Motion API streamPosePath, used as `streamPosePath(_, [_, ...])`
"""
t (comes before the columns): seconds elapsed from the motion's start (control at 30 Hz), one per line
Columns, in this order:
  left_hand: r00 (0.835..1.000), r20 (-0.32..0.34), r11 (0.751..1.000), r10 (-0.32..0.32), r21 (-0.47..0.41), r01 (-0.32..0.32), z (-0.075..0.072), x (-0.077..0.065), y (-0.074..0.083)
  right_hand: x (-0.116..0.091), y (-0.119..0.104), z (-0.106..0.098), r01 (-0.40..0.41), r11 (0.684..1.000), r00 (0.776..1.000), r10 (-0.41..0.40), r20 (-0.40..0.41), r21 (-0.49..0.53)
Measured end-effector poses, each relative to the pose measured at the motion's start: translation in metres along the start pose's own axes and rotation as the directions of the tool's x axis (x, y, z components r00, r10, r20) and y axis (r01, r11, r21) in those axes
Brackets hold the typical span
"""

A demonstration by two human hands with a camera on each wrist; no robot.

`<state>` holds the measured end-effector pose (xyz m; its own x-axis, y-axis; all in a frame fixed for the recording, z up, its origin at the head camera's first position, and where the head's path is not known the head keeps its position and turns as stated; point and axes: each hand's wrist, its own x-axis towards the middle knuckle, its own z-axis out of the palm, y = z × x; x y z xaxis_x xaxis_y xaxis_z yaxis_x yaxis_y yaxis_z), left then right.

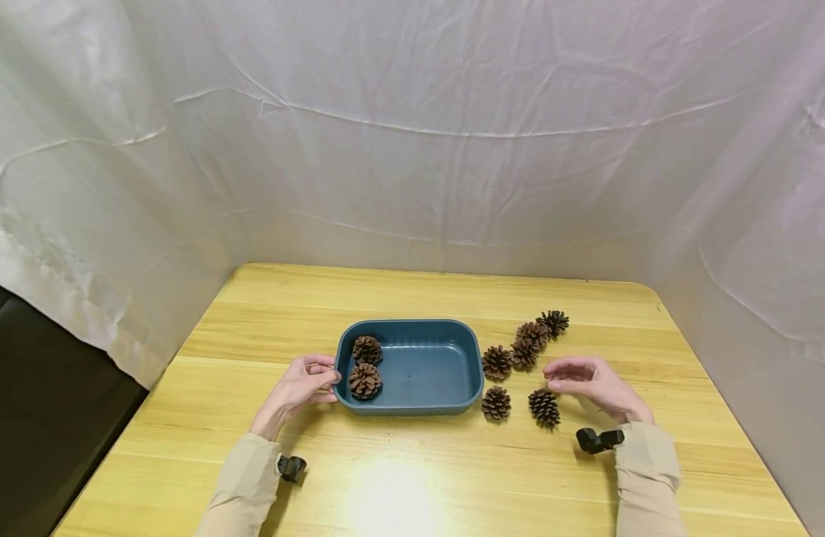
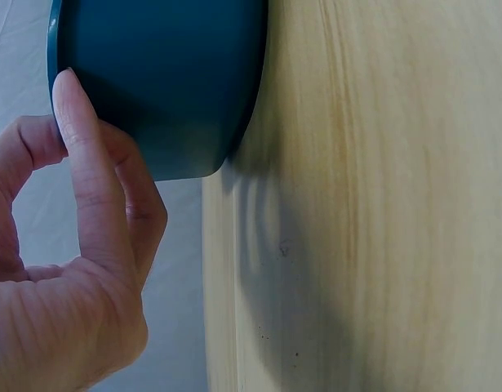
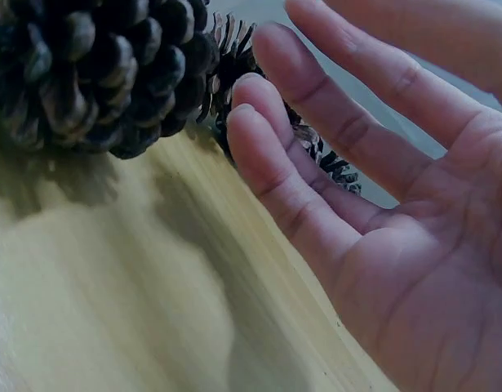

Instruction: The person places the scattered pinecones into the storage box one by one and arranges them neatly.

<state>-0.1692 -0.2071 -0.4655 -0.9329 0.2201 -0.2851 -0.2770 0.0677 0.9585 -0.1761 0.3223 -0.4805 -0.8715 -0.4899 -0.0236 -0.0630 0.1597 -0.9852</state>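
My left hand [image 1: 301,388] pinches the left end of a blue rectangular tub [image 1: 412,409] at its rim. In the left wrist view the thumb of that hand [image 2: 91,212] lies on the tub's wall [image 2: 165,90]. Two brown pine cones, one [image 1: 367,350] behind the other [image 1: 365,381], sit inside at the left. On the right, my right hand [image 1: 597,386] is just beside a dark pine cone [image 1: 544,408]. The right wrist view shows its fingers apart and slightly bent, with nothing held, near a pine cone [image 3: 95,77].
Right of the tub lie a pine cone [image 1: 497,362] and a nearer one [image 1: 496,403]. A row of more cones [image 1: 532,334] runs back to a darker one [image 1: 553,322]. Pale curtains [image 1: 412,149] hang around the wooden table [image 1: 399,477].
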Motion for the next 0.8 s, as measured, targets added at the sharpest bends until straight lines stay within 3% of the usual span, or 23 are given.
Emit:
streamPosePath(0.43, [1.0, -0.001, 1.0, 0.0, -0.002, 0.0, -0.0004, 0.0006, -0.0014, 0.0018, 0.0027, 0.0006, 0.013, 1.0, 0.988, -0.017, 0.154, 0.026])
streamPosePath(0.8, [1.0, 0.026, 1.0, 0.002, -0.02, -0.001, 0.0005, -0.0004, -0.0003, 0.0037, 0.0094, 0.0007, -0.025, 0.998, 0.987, 0.032, 0.157, -0.049])
